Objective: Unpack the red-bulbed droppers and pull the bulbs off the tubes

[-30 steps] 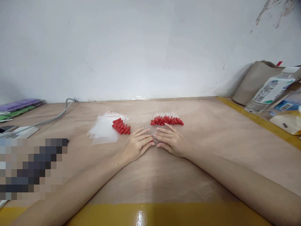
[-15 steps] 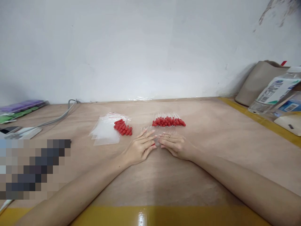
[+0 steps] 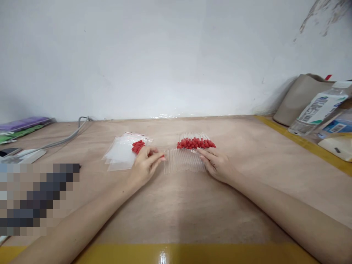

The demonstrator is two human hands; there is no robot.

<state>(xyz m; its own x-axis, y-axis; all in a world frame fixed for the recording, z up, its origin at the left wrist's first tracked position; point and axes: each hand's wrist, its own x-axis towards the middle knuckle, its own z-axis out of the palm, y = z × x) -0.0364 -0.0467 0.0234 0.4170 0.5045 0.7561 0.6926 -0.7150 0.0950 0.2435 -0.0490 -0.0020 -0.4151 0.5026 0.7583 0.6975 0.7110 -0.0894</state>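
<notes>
My left hand is closed in a pinch, with the tip of a red rubber bulb showing between thumb and fingers. Side by side on the table lies a row of clear thin tubes. At the right end of this row, my right hand has its thumb and fingers drawn together on what looks like one clear tube, mostly hidden by the fingers. Behind the row lie several tubes fitted with red bulbs. Loose red bulbs are heaped behind my left hand, partly covered by it.
Clear zip bags lie fanned out under the loose bulbs. A grey cable and purple and green packs are at the left. On the right stand a beige container and a water bottle. The wall rises behind.
My hands have moved apart from the middle of the tube row, the left going left and the right going right. The tubes between them are now uncovered.
</notes>
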